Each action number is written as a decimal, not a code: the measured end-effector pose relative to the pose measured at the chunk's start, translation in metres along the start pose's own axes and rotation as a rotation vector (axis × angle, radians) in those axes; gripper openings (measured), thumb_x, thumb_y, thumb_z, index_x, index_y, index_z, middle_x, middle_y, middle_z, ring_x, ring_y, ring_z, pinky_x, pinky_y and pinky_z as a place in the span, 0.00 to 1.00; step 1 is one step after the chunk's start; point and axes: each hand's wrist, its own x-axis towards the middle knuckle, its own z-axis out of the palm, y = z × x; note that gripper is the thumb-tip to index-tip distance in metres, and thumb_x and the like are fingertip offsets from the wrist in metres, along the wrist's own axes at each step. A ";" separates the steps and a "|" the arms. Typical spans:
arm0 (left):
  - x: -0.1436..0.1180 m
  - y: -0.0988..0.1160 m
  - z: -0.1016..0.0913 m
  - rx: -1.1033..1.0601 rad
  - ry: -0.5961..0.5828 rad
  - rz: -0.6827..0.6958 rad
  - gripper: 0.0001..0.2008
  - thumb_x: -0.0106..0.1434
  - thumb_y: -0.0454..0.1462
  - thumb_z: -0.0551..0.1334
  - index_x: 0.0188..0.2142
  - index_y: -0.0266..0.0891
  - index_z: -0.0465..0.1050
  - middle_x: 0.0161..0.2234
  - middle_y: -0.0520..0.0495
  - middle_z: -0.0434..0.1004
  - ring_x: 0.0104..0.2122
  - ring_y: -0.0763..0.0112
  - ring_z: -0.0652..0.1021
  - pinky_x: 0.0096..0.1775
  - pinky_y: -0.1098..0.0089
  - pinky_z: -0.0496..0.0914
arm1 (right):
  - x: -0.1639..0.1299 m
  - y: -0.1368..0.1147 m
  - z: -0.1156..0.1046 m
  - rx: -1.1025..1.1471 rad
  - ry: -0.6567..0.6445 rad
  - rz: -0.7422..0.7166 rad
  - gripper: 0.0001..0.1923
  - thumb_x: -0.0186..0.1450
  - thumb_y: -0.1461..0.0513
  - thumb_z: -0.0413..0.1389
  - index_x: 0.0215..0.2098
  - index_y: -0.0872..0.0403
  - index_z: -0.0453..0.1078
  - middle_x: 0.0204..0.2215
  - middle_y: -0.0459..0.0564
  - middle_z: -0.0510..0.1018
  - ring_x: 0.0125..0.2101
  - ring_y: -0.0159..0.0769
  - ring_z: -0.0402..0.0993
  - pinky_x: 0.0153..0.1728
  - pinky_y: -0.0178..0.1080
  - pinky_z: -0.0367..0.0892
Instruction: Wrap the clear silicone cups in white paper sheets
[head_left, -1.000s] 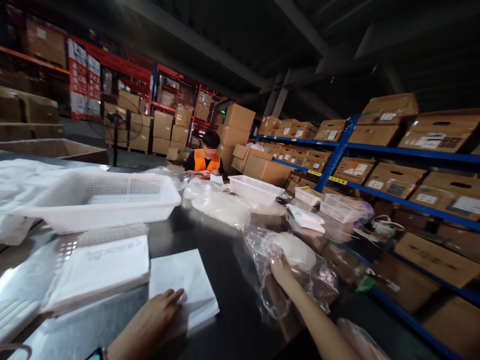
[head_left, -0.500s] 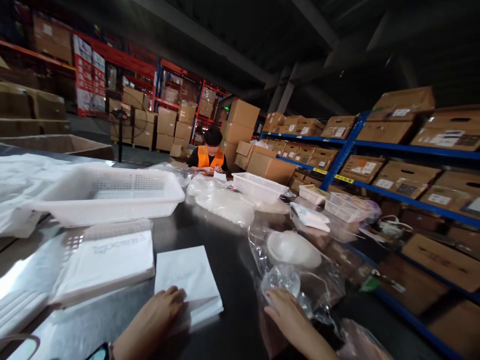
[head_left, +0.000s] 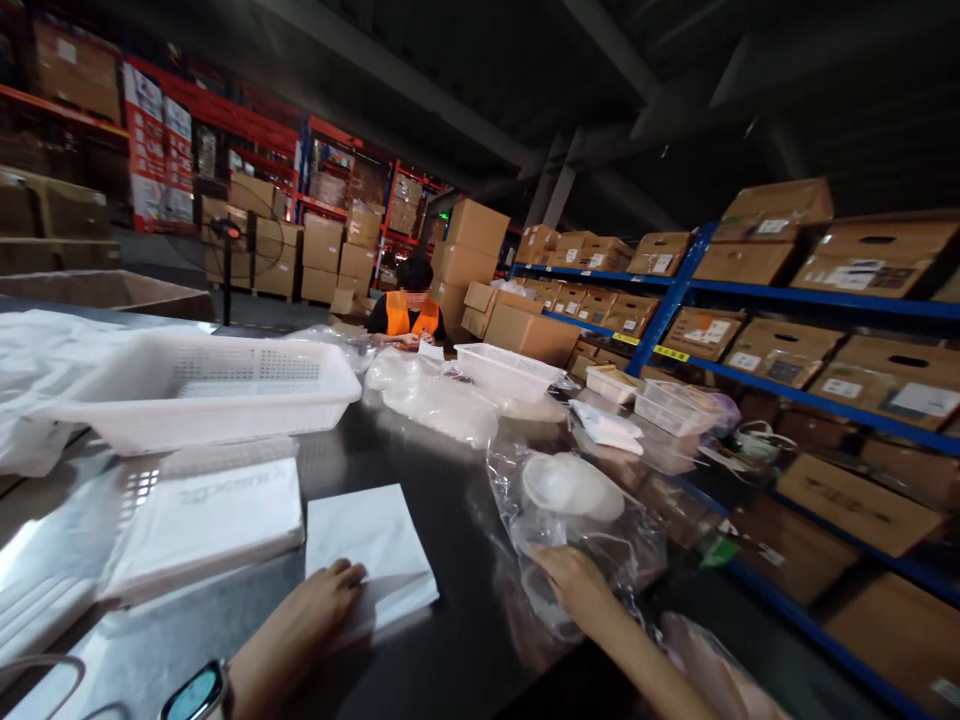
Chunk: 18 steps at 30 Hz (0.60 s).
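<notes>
A flat white paper packet (head_left: 375, 540) lies on the dark tabletop, its lower edge folded thick. My left hand (head_left: 334, 592) is closed on the packet's left side, fingers bent over it and thumb hidden; a watch is on that wrist. To the right, a clear plastic bag (head_left: 637, 535) spreads loosely around round, whitish translucent pieces (head_left: 574, 487). My right hand (head_left: 576, 588) is at the bag's near left side, fingers drawn together on its crinkled clear film. Whether those fingertips also grip a piece under the film cannot be seen.
Left of the packet lies a stack of white packets (head_left: 217, 510), with a white plastic basket (head_left: 247, 415) behind. Farther back are clear bags (head_left: 442, 400) and another basket (head_left: 514, 375). A person in an orange vest (head_left: 409, 315) sits across the table. Shelves with cartons (head_left: 787, 350) stand at right.
My right hand has turned slightly and its fingers have closed in on the clear film; the bag has shifted under it. My left hand stays on the packet. The view has swung slightly right.
</notes>
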 end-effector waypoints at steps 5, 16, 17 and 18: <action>0.002 -0.002 0.003 0.231 0.076 0.017 0.23 0.58 0.23 0.49 0.47 0.34 0.76 0.57 0.35 0.68 0.50 0.52 0.74 0.52 0.52 0.67 | -0.022 -0.013 0.004 -0.100 -0.005 0.059 0.20 0.66 0.62 0.48 0.55 0.52 0.71 0.52 0.55 0.74 0.53 0.48 0.71 0.56 0.55 0.62; 0.004 -0.023 0.030 0.020 0.430 0.183 0.32 0.57 0.20 0.45 0.57 0.38 0.67 0.61 0.42 0.65 0.57 0.65 0.70 0.58 0.64 0.66 | -0.021 0.000 -0.006 0.180 -0.103 0.199 0.20 0.65 0.57 0.46 0.47 0.54 0.75 0.39 0.55 0.82 0.42 0.46 0.78 0.45 0.44 0.70; 0.004 -0.019 0.027 0.012 0.408 0.179 0.30 0.57 0.20 0.45 0.55 0.37 0.68 0.60 0.40 0.66 0.57 0.65 0.71 0.57 0.64 0.66 | -0.021 0.001 -0.007 0.169 -0.103 0.193 0.21 0.66 0.57 0.44 0.46 0.55 0.75 0.38 0.55 0.82 0.41 0.45 0.78 0.43 0.43 0.70; 0.003 -0.015 0.023 0.011 0.376 0.171 0.29 0.57 0.21 0.45 0.54 0.35 0.70 0.59 0.38 0.67 0.56 0.64 0.72 0.57 0.64 0.67 | -0.021 0.002 -0.007 0.151 -0.098 0.193 0.22 0.67 0.57 0.42 0.47 0.55 0.74 0.38 0.55 0.82 0.40 0.44 0.78 0.43 0.42 0.70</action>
